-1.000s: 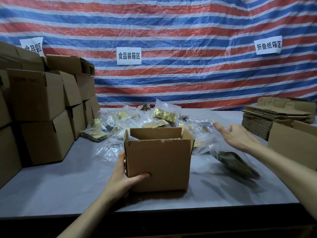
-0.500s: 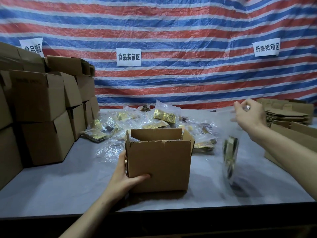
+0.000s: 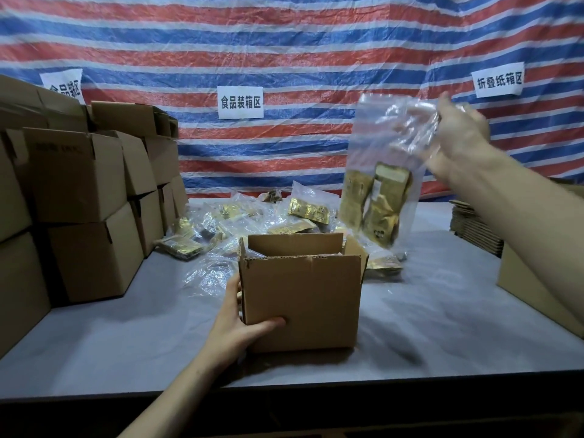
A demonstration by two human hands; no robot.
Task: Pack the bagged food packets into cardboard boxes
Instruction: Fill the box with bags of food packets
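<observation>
Clear plastic is bunched up in my right grip point(image 3: 455, 137), which pinches the top of a bag point(image 3: 379, 147) and holds it up in the air, above the open box point(image 3: 300, 295) and a bit to its right. Two gold packets point(image 3: 384, 207) hang at the bottom of the bag. It is a bit blurry there, so I cannot tell how each finger lies. My left grip point(image 3: 240, 324) holds the open box at its near left corner, with the thumb pressed on the front and the other fingers round the side. The box stands on the grey tabletop point(image 3: 442, 311). Its flaps stand up and I cannot see down inside, so I cannot tell if anything is in it. I think this bag goes in next, but it is not in yet. Just behind the box lies a big pile of bags point(image 3: 246, 216) with gold packets in them, so lots are left to pack. On my left is a tall stack of boxes point(image 3: 79, 184) with their flaps down. I guess those are packed, though I cannot see inside them. On my right is a stack of flat boxes point(image 3: 474, 226) not folded up yet, and one more box point(image 3: 531, 298) partly behind my arm. Behind it all hangs a red, white and blue striped sheet point(image 3: 284, 42) with white paper signs point(image 3: 240, 102). I think the job is well begun but far from done.
</observation>
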